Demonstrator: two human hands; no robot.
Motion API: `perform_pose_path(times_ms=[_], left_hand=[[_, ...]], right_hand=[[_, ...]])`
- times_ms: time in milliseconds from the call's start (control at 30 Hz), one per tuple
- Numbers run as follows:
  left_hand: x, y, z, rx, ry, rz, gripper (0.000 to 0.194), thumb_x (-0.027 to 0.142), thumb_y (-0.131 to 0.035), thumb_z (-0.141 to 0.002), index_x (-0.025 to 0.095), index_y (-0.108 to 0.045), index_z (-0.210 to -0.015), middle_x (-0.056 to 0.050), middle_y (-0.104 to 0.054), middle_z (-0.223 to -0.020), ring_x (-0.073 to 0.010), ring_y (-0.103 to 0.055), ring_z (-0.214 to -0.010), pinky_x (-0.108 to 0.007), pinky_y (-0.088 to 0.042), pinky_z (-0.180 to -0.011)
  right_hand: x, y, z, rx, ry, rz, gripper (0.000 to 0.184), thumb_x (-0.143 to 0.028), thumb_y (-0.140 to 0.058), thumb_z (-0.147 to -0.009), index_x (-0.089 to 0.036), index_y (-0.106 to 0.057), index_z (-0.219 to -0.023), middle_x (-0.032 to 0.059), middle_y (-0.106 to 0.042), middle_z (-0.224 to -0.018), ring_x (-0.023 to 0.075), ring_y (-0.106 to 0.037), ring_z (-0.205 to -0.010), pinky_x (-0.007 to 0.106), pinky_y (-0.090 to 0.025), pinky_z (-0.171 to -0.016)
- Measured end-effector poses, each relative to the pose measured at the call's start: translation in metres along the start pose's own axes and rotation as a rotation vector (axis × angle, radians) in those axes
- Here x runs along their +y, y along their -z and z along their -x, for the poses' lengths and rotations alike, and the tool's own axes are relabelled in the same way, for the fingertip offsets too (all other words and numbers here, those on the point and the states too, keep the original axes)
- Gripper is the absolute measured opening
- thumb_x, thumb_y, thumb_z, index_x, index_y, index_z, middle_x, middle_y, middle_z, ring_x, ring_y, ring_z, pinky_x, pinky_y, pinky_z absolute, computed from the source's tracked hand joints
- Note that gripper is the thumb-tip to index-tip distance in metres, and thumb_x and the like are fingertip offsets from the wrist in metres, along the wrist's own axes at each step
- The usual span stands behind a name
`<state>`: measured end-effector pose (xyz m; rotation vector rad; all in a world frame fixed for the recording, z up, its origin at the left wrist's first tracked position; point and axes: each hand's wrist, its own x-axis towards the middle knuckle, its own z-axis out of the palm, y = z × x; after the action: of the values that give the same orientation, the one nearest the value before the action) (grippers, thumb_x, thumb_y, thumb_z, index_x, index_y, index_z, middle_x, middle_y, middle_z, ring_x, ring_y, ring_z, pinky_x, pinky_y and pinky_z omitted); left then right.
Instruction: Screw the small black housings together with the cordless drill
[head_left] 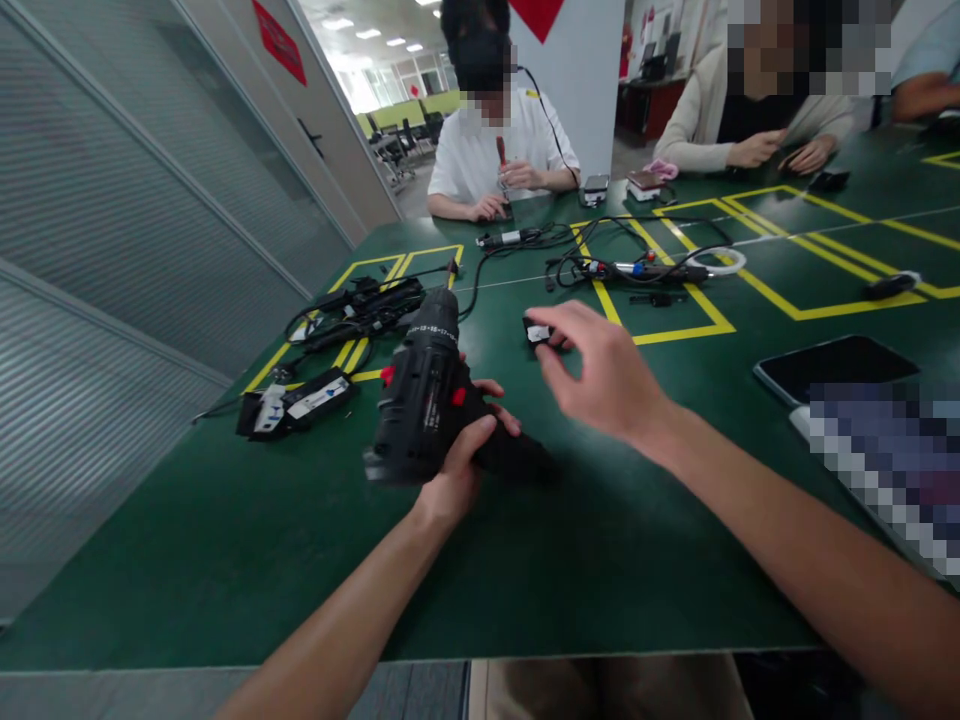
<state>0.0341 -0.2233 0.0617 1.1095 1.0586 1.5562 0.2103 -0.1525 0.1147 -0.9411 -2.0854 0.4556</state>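
My left hand (457, 470) is wrapped around the handle of a black cordless drill (424, 390) with red buttons. The drill is held over the table, its numbered collar and chuck pointing away from me and its handle slanting to the right. To the right of it, my right hand (600, 365) has thumb and fingers closed on a small black piece with a white label (538, 332). Part of that piece is hidden behind the fingers, and its exact kind does not show.
Black cables and adapters (360, 310) lie at the left, near a labelled black block (300, 402). More cables and a pen-shaped tool (637, 270) lie ahead. A phone (836, 368) rests at the right. Across the green table (225, 560), a person (499, 150) holds a screwdriver (501, 152).
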Motion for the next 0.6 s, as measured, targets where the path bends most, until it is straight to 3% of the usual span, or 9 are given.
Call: perform_pose_path(times_ms=[133,233,333,467,600], left_hand=[[0.007,0.007,-0.005,-0.048,-0.102,-0.223,0.031,0.031,-0.068,-0.073,0.024,-0.058,-0.101,-0.001,-0.061,-0.086,-0.0141,-0.058,-0.063,-0.033,-0.049,-0.068],[0.015,0.005,-0.004,-0.181,-0.099,-0.349,0.027,0.028,-0.068,-0.074,0.023,-0.057,-0.099,0.000,-0.059,-0.076,-0.0144,-0.057,-0.063,-0.031,-0.047,-0.066],[0.015,0.004,-0.005,-0.270,-0.070,-0.358,0.035,0.027,-0.068,-0.075,0.024,-0.057,-0.108,-0.002,-0.062,-0.087,-0.0144,-0.059,-0.066,-0.033,-0.049,-0.069],[0.004,0.008,-0.017,-0.320,-0.022,-0.179,0.046,0.031,-0.066,-0.076,0.022,-0.052,-0.118,-0.007,-0.061,-0.104,-0.0169,-0.063,-0.075,-0.038,-0.051,-0.079],[0.000,0.012,-0.026,-0.340,0.053,-0.076,0.041,0.029,-0.063,-0.077,0.019,-0.052,-0.116,0.001,-0.057,-0.079,-0.0152,-0.060,-0.065,-0.039,-0.051,-0.077]], right_hand=[[0.096,-0.030,-0.037,0.180,-0.185,-0.048,0.049,-0.031,-0.058,-0.083,-0.015,-0.057,-0.130,0.0137,-0.060,-0.122,0.0247,-0.062,-0.099,0.042,-0.052,-0.088],[0.147,-0.056,-0.050,0.223,-0.356,-0.127,0.063,-0.041,-0.064,-0.080,-0.016,-0.052,-0.136,0.0149,-0.057,-0.130,0.0275,-0.057,-0.113,0.044,-0.047,-0.096],[0.166,-0.072,-0.052,0.180,-0.378,-0.180,0.071,-0.046,-0.066,-0.078,-0.019,-0.048,-0.141,0.0135,-0.051,-0.141,0.0286,-0.049,-0.127,0.046,-0.038,-0.107],[0.173,-0.076,-0.049,0.118,-0.316,-0.208,0.071,-0.042,-0.067,-0.079,-0.018,-0.048,-0.142,0.0125,-0.048,-0.145,0.0264,-0.044,-0.132,0.042,-0.031,-0.112],[0.177,-0.075,-0.049,0.093,-0.278,-0.193,0.069,-0.042,-0.065,-0.081,-0.019,-0.047,-0.143,0.0125,-0.048,-0.144,0.0251,-0.047,-0.129,0.041,-0.032,-0.112]])
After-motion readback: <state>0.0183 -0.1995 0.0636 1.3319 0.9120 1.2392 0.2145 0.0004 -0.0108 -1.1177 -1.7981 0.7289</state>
